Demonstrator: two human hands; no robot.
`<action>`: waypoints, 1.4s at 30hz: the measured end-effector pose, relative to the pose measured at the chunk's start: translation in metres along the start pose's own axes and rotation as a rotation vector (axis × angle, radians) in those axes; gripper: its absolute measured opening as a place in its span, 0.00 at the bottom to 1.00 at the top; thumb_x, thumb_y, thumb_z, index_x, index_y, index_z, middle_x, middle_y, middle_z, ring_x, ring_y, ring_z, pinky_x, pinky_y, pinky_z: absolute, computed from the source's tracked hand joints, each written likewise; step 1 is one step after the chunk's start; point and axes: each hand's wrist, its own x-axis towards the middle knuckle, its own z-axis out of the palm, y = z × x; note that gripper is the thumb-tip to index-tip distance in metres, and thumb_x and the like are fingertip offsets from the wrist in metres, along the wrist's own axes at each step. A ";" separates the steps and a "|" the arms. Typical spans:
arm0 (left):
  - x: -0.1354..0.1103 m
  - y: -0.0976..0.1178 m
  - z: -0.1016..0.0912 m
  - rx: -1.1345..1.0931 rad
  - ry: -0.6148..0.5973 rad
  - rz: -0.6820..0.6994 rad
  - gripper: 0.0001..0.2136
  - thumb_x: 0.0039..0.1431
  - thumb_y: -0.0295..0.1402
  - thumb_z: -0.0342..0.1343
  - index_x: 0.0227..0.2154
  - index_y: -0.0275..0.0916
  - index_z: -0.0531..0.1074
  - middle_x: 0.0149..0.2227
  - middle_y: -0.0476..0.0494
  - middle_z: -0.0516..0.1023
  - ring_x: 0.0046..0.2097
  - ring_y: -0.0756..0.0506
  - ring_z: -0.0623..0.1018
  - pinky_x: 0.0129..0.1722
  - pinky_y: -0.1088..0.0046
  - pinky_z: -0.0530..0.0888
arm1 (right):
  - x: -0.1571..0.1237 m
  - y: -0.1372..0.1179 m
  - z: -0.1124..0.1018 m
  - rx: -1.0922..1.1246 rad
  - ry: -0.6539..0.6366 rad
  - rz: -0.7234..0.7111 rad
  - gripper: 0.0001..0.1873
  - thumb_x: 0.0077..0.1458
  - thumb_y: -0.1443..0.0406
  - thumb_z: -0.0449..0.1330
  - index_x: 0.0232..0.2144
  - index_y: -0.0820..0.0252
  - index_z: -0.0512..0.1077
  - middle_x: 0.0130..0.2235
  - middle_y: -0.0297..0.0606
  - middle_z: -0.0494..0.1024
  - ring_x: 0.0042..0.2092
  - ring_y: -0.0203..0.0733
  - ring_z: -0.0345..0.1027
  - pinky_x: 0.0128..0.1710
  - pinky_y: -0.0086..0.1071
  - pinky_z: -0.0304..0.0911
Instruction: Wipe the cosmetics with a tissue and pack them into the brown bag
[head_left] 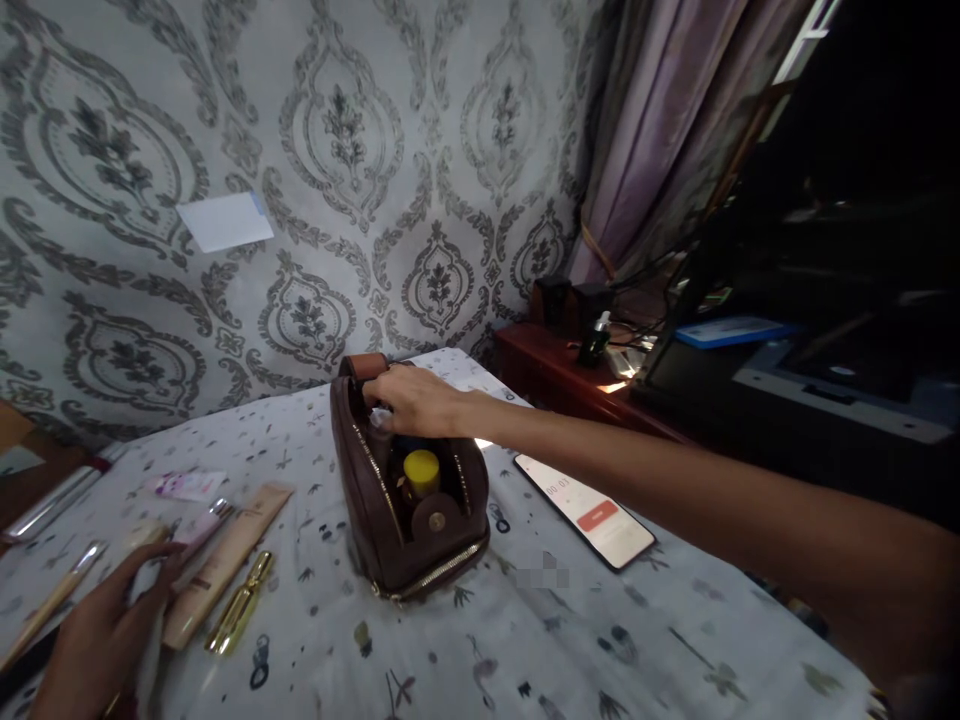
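Observation:
A brown zippered cosmetic bag (356, 500) stands unzipped on the patterned cloth. My right hand (411, 400) reaches into its far end, with fingers closed around a small whitish item (381, 418) that is mostly hidden. Inside the bag, a yellow round lid (421, 470) shows near the front flap. At lower left, the fingertips of my left hand (105, 625) come together at the lower end of a slim pink tube (201, 530) with a silvery cap. Beside it lie a beige squeeze tube (232, 560) and a gold-capped glass vial (241, 605).
A phone (592, 515) with a lit timer screen lies right of the bag, below my right forearm. A wooden-handled brush (52, 600) and a white-purple tube (186, 486) lie at left. A dropper bottle (596, 340) stands on the red-brown furniture (536, 355).

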 end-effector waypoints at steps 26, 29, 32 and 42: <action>0.020 0.045 -0.033 0.233 -0.232 0.169 0.23 0.58 0.43 0.47 0.50 0.33 0.69 0.49 0.36 0.78 0.50 0.37 0.76 0.49 0.64 0.71 | -0.080 -0.134 0.077 1.173 0.064 0.038 0.08 0.57 0.66 0.58 0.34 0.62 0.77 0.29 0.36 0.78 0.32 0.37 0.71 0.30 0.27 0.61; -0.019 0.082 -0.040 -0.116 -0.184 0.185 0.25 0.60 0.50 0.48 0.53 0.37 0.67 0.51 0.42 0.77 0.51 0.40 0.76 0.49 0.68 0.72 | -0.071 -0.150 0.090 1.311 0.096 0.102 0.19 0.56 0.61 0.60 0.50 0.61 0.72 0.43 0.42 0.79 0.44 0.42 0.72 0.40 0.32 0.65; -0.067 0.115 -0.028 -0.488 -0.213 0.155 0.23 0.55 0.49 0.56 0.49 0.40 0.71 0.48 0.44 0.79 0.50 0.40 0.76 0.50 0.68 0.72 | -0.069 -0.169 0.105 1.423 0.098 0.076 0.30 0.54 0.59 0.63 0.58 0.57 0.64 0.49 0.42 0.75 0.49 0.44 0.69 0.44 0.35 0.65; -0.096 0.132 -0.027 -0.367 -0.140 0.212 0.22 0.56 0.55 0.49 0.37 0.43 0.76 0.41 0.42 0.81 0.46 0.38 0.78 0.52 0.63 0.71 | -0.107 -0.179 0.123 1.490 -0.085 0.131 0.15 0.51 0.58 0.63 0.40 0.56 0.66 0.30 0.28 0.65 0.30 0.34 0.58 0.26 0.26 0.53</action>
